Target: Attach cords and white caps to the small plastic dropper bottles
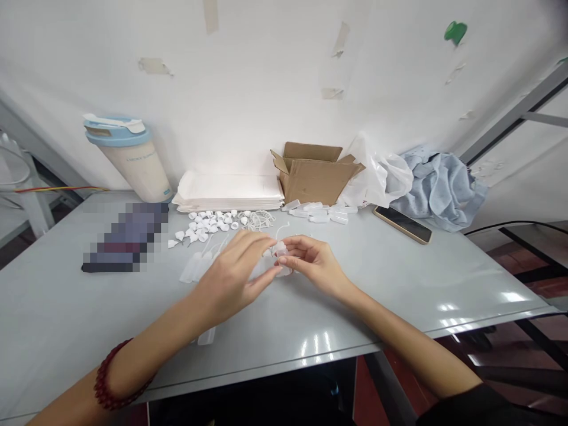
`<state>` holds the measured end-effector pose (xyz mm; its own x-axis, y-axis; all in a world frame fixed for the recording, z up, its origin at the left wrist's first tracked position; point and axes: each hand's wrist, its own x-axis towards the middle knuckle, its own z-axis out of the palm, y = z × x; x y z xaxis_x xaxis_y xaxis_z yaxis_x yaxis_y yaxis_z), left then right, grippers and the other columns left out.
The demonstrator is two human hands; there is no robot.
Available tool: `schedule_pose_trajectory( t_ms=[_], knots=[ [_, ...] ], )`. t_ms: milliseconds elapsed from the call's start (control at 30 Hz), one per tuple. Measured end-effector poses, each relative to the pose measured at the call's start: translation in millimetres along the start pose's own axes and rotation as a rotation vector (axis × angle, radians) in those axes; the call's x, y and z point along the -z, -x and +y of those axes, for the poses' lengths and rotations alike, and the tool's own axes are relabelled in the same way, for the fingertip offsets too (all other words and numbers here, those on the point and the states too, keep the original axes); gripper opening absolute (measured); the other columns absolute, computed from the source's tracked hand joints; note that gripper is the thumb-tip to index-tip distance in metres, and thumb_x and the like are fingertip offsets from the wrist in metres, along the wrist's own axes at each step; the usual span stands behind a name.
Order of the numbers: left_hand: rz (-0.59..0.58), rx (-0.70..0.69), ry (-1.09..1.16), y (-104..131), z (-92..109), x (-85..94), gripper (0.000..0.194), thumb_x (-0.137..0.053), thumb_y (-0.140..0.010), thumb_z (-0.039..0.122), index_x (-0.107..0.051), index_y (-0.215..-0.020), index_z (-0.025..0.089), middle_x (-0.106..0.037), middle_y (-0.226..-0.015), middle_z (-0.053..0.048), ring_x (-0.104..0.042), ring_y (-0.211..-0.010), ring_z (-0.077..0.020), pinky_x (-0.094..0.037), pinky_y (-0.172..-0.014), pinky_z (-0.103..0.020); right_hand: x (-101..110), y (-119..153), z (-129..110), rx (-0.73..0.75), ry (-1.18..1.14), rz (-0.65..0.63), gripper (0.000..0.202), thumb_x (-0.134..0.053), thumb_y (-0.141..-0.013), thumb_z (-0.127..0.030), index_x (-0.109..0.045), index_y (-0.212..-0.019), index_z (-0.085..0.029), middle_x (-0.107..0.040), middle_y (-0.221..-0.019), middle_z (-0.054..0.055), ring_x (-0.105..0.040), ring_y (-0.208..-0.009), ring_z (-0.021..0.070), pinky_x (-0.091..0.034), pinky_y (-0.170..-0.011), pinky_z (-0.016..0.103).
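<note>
Above the middle of the table, my right hand [317, 260] pinches a small translucent plastic piece with a white top [281, 251]; a thin white cord rises from it. My left hand [239, 266] curves round the same piece from the left, thumb and fingertips at its edge. The fingers partly cover it, so its full shape is hidden. Beside and behind my left hand lie several translucent plastic tubes [190, 269] with cords. Farther back are a heap of small white caps [213, 223] and a bundle of white cords [260, 220]. More translucent tubes [318, 212] lie to their right.
Along the wall stand a blue-lidded cup [135, 163], a stack of white paper sheets or envelopes [231, 190], an open cardboard box [313, 180] and a white plastic bag [384, 177]. A phone [403, 225] and blue cloth [444, 189] are right; a blurred dark item [126, 239] lies left.
</note>
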<state>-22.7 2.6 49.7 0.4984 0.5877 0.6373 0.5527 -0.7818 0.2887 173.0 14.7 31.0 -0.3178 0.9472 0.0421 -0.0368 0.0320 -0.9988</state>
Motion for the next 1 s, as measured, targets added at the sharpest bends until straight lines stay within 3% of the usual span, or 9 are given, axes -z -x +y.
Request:
schedule_pose_trajectory(
  t_ms=[100,233,367,533,767,1000],
  knots=[
    [-0.07,-0.145,-0.056,2,2,-3.7,0.031,-0.058,-0.09,0.019,-0.052,-0.12,0.01,-0.061,-0.115,-0.016,-0.055,-0.111,-0.0276,-0.049,-0.094,-0.043,-2,-1,-1,-0.005,-0.04,-0.009,0.034,-0.079,-0.07,-0.033,-0.064,-0.096,-0.017,-0.07,-0.078,0.002,-0.066,-0.072,0.0134,-0.055,-0.061,0.026],
    [-0.104,-0.183,-0.154,3,5,-7.7,0.031,-0.056,-0.09,0.016,-0.051,-0.119,0.008,-0.059,-0.116,-0.019,-0.053,-0.112,-0.0306,-0.049,-0.093,-0.045,-4,-2,-1,-0.017,-0.052,-0.022,0.034,-0.08,-0.068,-0.032,-0.065,-0.094,-0.017,-0.07,-0.08,0.002,-0.068,-0.072,0.0141,-0.053,-0.059,0.025],
    [-0.128,-0.152,-0.134,3,7,-6.1,0.03,-0.054,-0.089,0.014,-0.051,-0.118,0.009,-0.059,-0.113,-0.017,-0.053,-0.109,-0.0298,-0.05,-0.09,-0.045,-4,0,0,-0.041,-0.062,-0.058,0.036,-0.08,-0.068,-0.033,-0.064,-0.096,-0.016,-0.071,-0.085,0.003,-0.069,-0.074,0.0148,-0.053,-0.064,0.026],
    [-0.267,-0.044,0.028,9,9,10.9,0.036,-0.056,-0.089,0.019,-0.048,-0.123,0.015,-0.058,-0.117,-0.014,-0.052,-0.112,-0.0275,-0.051,-0.091,-0.042,-3,4,-3,-0.103,-0.012,-0.196,0.034,-0.079,-0.07,-0.036,-0.065,-0.093,-0.015,-0.069,-0.076,0.001,-0.065,-0.063,0.0115,-0.053,-0.062,0.025],
    [-0.379,0.048,0.099,57,13,33.3,0.048,-0.06,-0.089,0.025,-0.042,-0.133,0.021,-0.058,-0.123,-0.011,-0.05,-0.118,-0.0257,-0.051,-0.095,-0.038,-12,14,-6,-0.172,0.132,-0.587,0.034,-0.069,-0.082,-0.036,-0.068,-0.108,-0.014,-0.072,-0.075,0.004,-0.069,-0.069,0.0145,-0.052,-0.06,0.024],
    [-0.395,0.127,-0.003,94,4,37.4,0.049,-0.063,-0.086,0.03,-0.047,-0.132,0.023,-0.062,-0.125,-0.008,-0.05,-0.123,-0.0266,-0.05,-0.099,-0.039,-20,16,-1,-0.098,0.331,-0.701,0.035,-0.071,-0.08,-0.032,-0.068,-0.11,-0.014,-0.074,-0.087,0.006,-0.07,-0.081,0.015,-0.052,-0.07,0.025]
  ],
)
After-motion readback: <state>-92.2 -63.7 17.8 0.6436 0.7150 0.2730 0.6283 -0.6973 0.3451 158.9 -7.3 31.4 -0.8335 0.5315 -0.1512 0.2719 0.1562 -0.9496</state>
